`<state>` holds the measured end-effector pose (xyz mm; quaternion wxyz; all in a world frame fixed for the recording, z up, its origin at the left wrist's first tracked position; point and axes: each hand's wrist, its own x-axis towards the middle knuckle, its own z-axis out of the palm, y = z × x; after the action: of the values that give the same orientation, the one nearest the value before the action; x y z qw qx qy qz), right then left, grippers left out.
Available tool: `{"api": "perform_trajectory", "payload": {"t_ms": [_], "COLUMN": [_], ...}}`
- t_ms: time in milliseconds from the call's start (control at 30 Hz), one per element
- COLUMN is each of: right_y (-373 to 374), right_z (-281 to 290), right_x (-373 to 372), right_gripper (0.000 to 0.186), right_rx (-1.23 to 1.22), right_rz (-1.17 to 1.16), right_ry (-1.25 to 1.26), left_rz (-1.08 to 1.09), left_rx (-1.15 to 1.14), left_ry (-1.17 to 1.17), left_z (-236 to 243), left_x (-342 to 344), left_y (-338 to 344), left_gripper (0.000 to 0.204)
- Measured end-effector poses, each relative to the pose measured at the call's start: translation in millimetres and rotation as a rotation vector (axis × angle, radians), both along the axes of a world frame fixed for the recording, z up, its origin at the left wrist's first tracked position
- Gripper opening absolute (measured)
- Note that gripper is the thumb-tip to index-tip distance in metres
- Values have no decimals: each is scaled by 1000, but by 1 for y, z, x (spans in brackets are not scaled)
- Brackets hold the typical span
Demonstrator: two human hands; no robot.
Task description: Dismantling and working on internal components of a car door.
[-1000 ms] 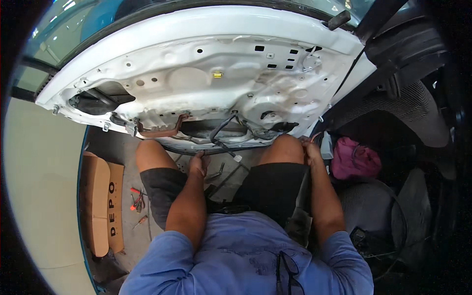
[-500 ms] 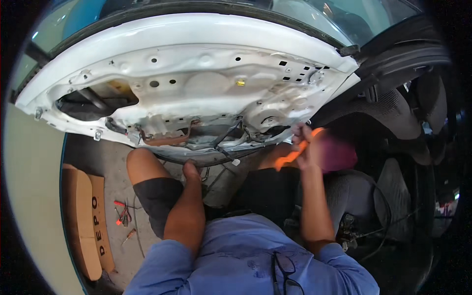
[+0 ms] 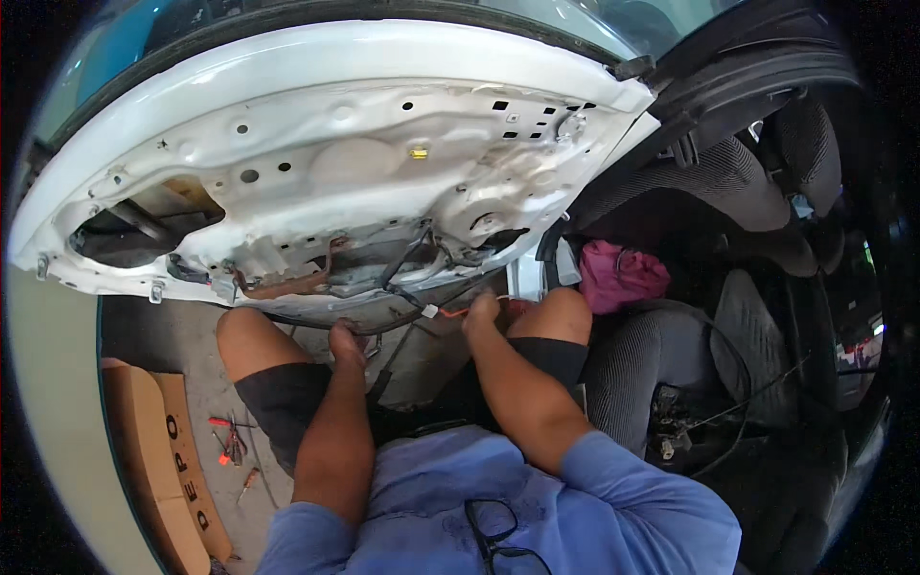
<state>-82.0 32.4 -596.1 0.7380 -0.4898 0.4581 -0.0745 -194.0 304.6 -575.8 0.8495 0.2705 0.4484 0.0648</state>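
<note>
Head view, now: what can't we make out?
All in the head view:
Right hand: fingers mostly hidden behind it; its hold on the orange-red piece is unclear.
Left hand: grip hidden by the hand itself.
Glasses: cut off by the lower edge.
Pink bag: contents hidden by its sides.

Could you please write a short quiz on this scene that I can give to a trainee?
1. Multiple choice: At which hand does the thin orange piece show? A) the left one only; B) the right one only; C) both.

2. True or false: The inner face of the white car door is fully covered by a trim panel.

3. Fill in the blank: The cardboard box lies on the person's ____ side.

Key:
1. B: it shows at the right hand.
2. False: bare painted metal with holes and openings shows.
3. Left.
</note>
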Motion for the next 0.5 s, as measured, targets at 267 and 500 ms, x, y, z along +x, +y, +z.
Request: {"api": "perform_trajectory", "payload": {"t_ms": [267, 500], "right_y": [-14, 7], "right_z": [-4, -16], "right_x": [35, 46], "right_gripper": [26, 24], "right_rx": [196, 390], "right_rz": [152, 118], "right_ry": [-71, -175], "left_rz": [89, -3], "left_rx": [67, 112], "left_ry": [52, -31], "left_z": [11, 8], "left_x": [-16, -5], "left_y": [8, 14], "left_gripper": [14, 14]}}
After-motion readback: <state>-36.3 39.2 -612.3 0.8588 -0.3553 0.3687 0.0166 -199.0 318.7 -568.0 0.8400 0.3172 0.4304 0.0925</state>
